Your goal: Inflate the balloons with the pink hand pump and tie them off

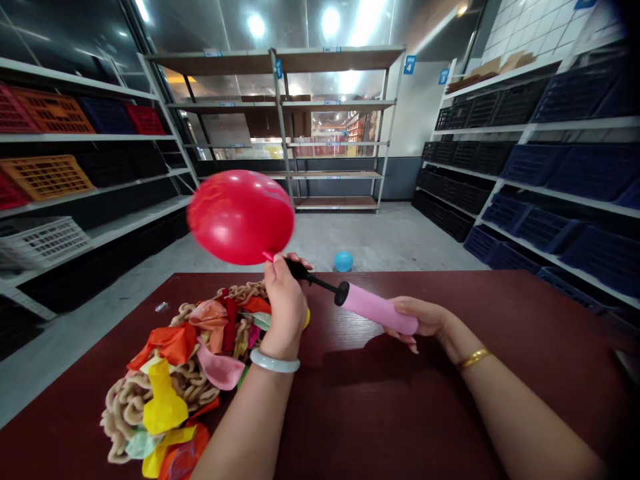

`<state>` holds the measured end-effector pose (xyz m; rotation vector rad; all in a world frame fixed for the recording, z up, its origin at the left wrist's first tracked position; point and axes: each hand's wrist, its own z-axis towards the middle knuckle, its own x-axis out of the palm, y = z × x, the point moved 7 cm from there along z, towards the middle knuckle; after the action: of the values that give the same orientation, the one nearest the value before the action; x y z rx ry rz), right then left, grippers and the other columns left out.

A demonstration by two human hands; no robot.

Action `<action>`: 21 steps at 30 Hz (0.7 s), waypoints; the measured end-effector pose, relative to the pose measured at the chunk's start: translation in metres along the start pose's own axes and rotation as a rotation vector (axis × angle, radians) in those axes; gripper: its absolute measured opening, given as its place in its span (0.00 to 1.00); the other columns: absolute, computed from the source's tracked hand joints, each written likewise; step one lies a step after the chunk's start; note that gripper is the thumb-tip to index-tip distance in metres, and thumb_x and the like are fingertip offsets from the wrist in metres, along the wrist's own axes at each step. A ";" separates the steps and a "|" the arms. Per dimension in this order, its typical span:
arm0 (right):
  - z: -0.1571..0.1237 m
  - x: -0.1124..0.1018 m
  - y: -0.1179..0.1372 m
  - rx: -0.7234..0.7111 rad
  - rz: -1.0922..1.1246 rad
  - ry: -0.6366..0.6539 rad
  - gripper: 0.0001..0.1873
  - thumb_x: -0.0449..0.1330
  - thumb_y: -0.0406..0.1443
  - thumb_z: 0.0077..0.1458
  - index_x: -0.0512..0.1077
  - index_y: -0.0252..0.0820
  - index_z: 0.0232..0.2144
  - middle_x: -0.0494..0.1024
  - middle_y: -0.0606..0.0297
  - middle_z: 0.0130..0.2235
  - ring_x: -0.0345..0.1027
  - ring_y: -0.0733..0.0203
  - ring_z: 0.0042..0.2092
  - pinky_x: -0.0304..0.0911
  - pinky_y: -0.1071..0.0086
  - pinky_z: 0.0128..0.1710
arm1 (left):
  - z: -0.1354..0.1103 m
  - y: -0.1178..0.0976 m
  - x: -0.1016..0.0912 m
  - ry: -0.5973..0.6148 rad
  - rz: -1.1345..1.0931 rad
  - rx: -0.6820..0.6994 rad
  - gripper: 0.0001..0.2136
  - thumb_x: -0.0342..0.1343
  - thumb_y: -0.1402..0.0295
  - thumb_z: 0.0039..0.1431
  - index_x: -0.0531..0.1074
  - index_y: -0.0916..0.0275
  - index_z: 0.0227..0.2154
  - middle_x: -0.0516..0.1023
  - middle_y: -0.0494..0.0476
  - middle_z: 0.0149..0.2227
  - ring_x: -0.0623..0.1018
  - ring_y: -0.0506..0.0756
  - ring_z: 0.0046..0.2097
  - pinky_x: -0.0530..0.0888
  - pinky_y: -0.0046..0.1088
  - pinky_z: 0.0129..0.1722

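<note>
My left hand is closed around the black nozzle end of a balloon pump and the neck of a red balloon. The balloon is inflated and floats out to the upper left of that hand. Around the pump's pink barrel my right hand is wrapped at the far right end. A black rod stretches between the barrel and the nozzle end, so the pump is drawn out. Beside my left forearm lies a pile of limp balloons in several colours, mixed with beige chenille cord.
The dark red table spreads under both hands. On the floor beyond its far edge rests a blue balloon. Metal shelves stand at the back. Racks with crates line the left, and dark crates fill the right.
</note>
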<state>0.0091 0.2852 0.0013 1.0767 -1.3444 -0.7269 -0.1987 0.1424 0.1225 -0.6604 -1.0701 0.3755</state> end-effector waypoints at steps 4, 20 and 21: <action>-0.026 -0.025 0.002 0.062 -0.041 -0.056 0.25 0.60 0.49 0.57 0.68 0.31 0.44 0.77 0.57 0.31 0.69 0.65 0.20 0.72 0.68 0.17 | 0.021 -0.017 -0.020 -0.103 0.011 0.062 0.07 0.52 0.64 0.61 0.61 0.60 0.32 0.68 0.47 0.26 0.73 0.49 0.25 0.73 0.29 0.30; 0.020 0.024 0.011 -0.140 0.002 -0.074 0.21 0.60 0.47 0.59 0.68 0.33 0.43 0.76 0.60 0.31 0.68 0.66 0.21 0.73 0.67 0.18 | -0.026 0.025 0.021 0.093 -0.054 -0.089 0.09 0.52 0.59 0.63 0.61 0.58 0.34 0.69 0.49 0.30 0.72 0.49 0.27 0.74 0.29 0.29; 0.020 0.025 0.011 -0.134 0.003 -0.062 0.21 0.60 0.47 0.59 0.68 0.33 0.43 0.76 0.60 0.31 0.68 0.66 0.21 0.73 0.67 0.18 | -0.026 0.026 0.020 0.097 -0.061 -0.090 0.09 0.52 0.59 0.63 0.61 0.58 0.34 0.69 0.49 0.29 0.72 0.49 0.27 0.74 0.29 0.29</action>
<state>-0.0088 0.2630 0.0188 0.9523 -1.3300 -0.8417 -0.1652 0.1652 0.1111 -0.7173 -1.0166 0.2418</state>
